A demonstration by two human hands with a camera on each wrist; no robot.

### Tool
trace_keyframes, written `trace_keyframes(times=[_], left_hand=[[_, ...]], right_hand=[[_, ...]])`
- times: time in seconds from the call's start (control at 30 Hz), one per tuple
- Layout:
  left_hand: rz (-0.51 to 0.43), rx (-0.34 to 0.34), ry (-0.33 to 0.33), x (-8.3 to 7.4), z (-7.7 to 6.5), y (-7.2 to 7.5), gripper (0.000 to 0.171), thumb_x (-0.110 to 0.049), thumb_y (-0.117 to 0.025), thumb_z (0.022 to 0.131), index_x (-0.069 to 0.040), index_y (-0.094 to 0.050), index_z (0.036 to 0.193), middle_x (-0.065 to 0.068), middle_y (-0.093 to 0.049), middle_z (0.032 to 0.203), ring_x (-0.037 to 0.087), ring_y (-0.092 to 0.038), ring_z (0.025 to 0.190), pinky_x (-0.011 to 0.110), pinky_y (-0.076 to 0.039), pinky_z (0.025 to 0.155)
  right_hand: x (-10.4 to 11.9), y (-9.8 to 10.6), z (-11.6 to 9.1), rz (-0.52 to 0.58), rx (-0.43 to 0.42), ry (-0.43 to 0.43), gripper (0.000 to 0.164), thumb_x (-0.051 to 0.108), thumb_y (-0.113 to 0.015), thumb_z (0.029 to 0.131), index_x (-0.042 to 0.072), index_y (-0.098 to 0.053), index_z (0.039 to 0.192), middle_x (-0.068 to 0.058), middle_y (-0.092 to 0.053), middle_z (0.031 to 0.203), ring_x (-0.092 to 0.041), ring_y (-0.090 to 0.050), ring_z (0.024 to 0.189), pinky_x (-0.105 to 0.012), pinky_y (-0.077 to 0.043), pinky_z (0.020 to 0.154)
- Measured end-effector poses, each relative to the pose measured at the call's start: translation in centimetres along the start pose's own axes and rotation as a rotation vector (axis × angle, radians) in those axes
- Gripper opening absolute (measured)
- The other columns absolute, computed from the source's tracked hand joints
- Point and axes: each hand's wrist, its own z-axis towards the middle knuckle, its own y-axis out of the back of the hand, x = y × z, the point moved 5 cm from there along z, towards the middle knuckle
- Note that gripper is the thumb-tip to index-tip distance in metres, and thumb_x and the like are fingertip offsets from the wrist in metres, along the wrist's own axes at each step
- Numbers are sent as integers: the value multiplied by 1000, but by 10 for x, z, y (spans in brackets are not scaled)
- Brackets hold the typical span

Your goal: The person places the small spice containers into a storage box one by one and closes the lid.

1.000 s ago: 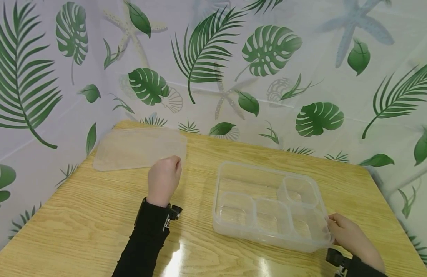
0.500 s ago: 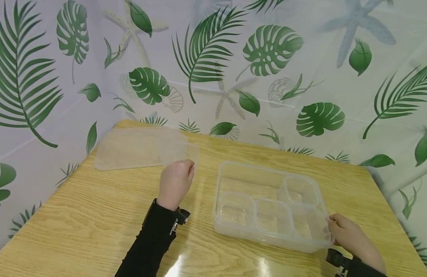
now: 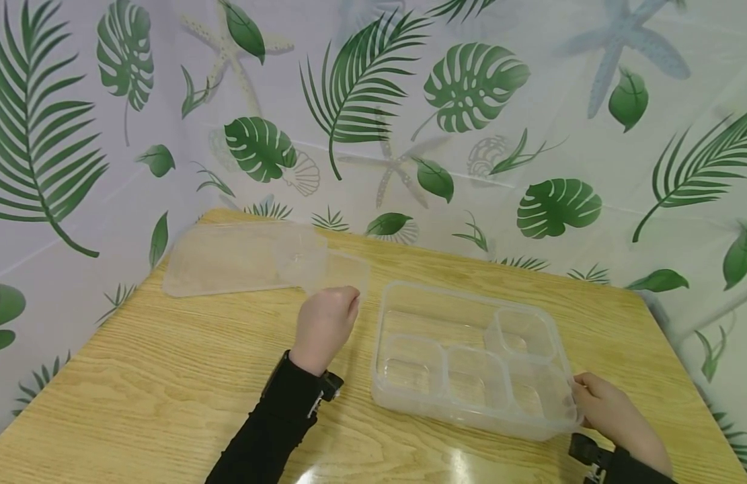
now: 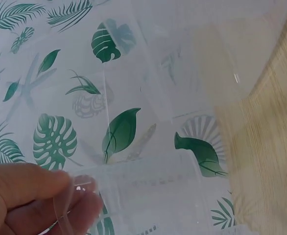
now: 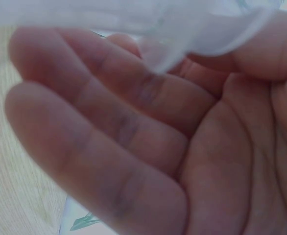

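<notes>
My left hand (image 3: pixel 326 326) pinches a thin-walled, clear plastic piece (image 3: pixel 349 267) by its edge, between thumb and fingers. In the left wrist view the rim of this see-through piece (image 4: pixel 153 196) runs up to the fingertips; its full shape is hard to make out. A translucent divided lunch box (image 3: pixel 470 417) rests on the table to the right, with several compartments and no food inside. At its right front corner my right hand (image 3: pixel 615 410) grips the rim, thumb above and fingers below, as the right wrist view shows around the plastic edge (image 5: pixel 168 44).
A flat translucent lid (image 3: pixel 228 265) lies at the back left of the wooden table (image 3: pixel 167 376), partly overlapped by the held piece in the head view. Behind the table hangs a white leaf-patterned sheet (image 3: pixel 361 195).
My left hand has moved right, from beside the lid toward the lunch box, bringing the clear plastic piece along. The right hand and the box have stayed in place.
</notes>
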Motion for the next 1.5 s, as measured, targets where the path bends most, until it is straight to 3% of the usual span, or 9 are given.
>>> trace_keyframes(times=[0.17,0.43,0.7,0.93,1.17,1.5], left_hand=[[-30,4,-35,-7,0,-3,13,-7,-60,83,-7,-62,70,2,-54,56,13,-50,47,23,-39,44],[-25,25,-81,-16,-1,-10,18,-6,-61,82,-9,-58,65,-1,-49,52,9,-43,43,20,-33,41],[-38,-20,-95,-19,-1,-8,37,-3,-58,83,-13,-37,54,-4,-30,48,8,-26,43,19,-21,40],[-20,-71,-164,-26,-2,-4,17,-3,-62,80,-9,-59,64,-1,-51,55,10,-43,46,21,-35,41],[18,-133,-271,-37,-4,-3,9,-1,-65,75,-8,-63,70,0,-60,62,12,-53,52,20,-41,42],[-73,-143,-384,-45,-6,-8,9,2,-63,75,-6,-65,80,4,-64,72,14,-58,64,21,-46,52]], right_hand=[[0,0,1,-9,2,-1,48,23,-27,97,-20,-37,116,-16,-55,95,-19,-55,75,-33,-46,61],[0,0,1,-7,5,-4,49,24,-28,97,-20,-36,118,-20,-54,99,-21,-56,78,-35,-48,63],[0,0,1,0,8,-4,48,23,-28,97,-20,-36,117,-18,-54,98,-20,-56,78,-35,-48,63],[0,0,1,1,10,-8,48,22,-27,97,-20,-35,117,-15,-55,95,-19,-55,76,-34,-47,62],[0,0,-1,-4,4,-6,47,22,-27,97,-19,-37,116,-15,-55,95,-19,-55,77,-34,-47,62],[0,0,0,7,15,-9,48,23,-27,97,-20,-36,117,-17,-55,96,-20,-55,78,-35,-48,62]])
